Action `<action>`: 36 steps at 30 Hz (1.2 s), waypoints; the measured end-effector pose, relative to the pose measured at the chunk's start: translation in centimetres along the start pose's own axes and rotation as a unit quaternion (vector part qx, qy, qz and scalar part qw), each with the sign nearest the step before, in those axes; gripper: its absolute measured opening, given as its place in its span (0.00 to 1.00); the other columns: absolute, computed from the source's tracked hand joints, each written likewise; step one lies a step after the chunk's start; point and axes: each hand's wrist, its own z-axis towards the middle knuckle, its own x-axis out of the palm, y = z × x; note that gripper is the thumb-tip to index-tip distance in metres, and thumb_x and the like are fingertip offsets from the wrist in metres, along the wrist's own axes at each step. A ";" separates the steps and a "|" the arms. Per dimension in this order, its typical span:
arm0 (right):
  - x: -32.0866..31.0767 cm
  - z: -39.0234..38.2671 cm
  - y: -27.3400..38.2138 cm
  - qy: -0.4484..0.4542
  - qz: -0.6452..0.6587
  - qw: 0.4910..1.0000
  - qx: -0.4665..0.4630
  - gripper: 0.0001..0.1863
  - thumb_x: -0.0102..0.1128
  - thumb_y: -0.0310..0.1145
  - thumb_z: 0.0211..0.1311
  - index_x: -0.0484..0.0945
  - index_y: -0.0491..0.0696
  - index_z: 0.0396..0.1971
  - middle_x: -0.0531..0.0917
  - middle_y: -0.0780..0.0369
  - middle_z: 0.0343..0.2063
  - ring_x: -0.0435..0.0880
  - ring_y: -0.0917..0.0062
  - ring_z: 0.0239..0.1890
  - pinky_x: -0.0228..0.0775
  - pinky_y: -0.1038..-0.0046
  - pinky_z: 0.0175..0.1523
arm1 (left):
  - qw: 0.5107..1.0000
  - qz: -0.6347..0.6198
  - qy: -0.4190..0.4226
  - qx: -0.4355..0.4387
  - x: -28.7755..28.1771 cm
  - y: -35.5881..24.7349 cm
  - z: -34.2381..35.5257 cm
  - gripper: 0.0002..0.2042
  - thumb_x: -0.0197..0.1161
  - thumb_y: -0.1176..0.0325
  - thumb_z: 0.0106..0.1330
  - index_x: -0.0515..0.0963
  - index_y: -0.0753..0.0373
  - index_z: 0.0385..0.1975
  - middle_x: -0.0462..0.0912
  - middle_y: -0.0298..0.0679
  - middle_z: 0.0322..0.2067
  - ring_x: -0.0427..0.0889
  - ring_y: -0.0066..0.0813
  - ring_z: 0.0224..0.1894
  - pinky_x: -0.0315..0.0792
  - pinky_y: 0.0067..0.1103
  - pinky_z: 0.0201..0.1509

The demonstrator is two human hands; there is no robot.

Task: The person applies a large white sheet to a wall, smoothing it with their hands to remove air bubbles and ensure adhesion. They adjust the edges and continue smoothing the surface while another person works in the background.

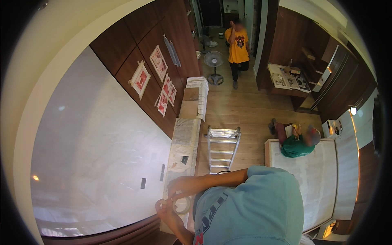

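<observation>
At the lower centre, my left hand (pixel 165 209) and my right hand (pixel 177 187) are close together over the covered ledge, fingers closed at a pale roll of tape (pixel 182 211). Exactly which part of the roll each hand grips is hard to make out. The paper-covered ledge (pixel 182 139) has small dark patches on it and runs along a large pale wall panel (pixel 102 139). My light-blue shirt (pixel 249 208) fills the lower middle of the view.
An aluminium ladder (pixel 222 141) stands beside the ledge. A co-worker in green (pixel 295 149) is at a pale platform (pixel 316 183) on the right. Another in yellow (pixel 239 49) is near a fan (pixel 213 59). Taped sheets (pixel 139 79) hang on wood panels; a cluttered desk (pixel 288 76) is upper right.
</observation>
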 end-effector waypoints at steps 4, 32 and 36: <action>-0.2 0.0 0.0 -0.011 -0.012 1.000 -0.001 0.07 0.68 0.30 0.65 0.85 0.45 0.39 0.84 0.59 0.34 0.83 0.66 0.42 0.75 0.65 0.46 | 1.000 0.005 -0.004 0.000 0.1 0.0 0.1 0.16 0.65 0.78 0.71 0.69 0.61 0.53 0.85 0.42 0.40 0.80 0.21 0.35 0.71 0.15 0.35; -0.3 -0.8 -0.9 -0.059 -0.053 0.996 0.041 0.10 0.68 0.37 0.67 0.84 0.45 0.36 0.85 0.58 0.34 0.86 0.67 0.38 0.77 0.66 0.43 | 0.999 0.018 0.032 -0.012 0.2 0.7 0.1 0.16 0.65 0.78 0.71 0.69 0.63 0.55 0.85 0.49 0.49 0.82 0.22 0.38 0.75 0.16 0.39; -0.3 -0.8 -0.7 -0.103 -0.035 0.993 0.041 0.08 0.66 0.35 0.68 0.82 0.45 0.35 0.84 0.58 0.34 0.85 0.67 0.37 0.77 0.67 0.43 | 0.999 0.001 0.037 -0.005 0.6 0.6 0.0 0.16 0.65 0.78 0.71 0.69 0.63 0.55 0.84 0.52 0.51 0.83 0.23 0.40 0.74 0.16 0.39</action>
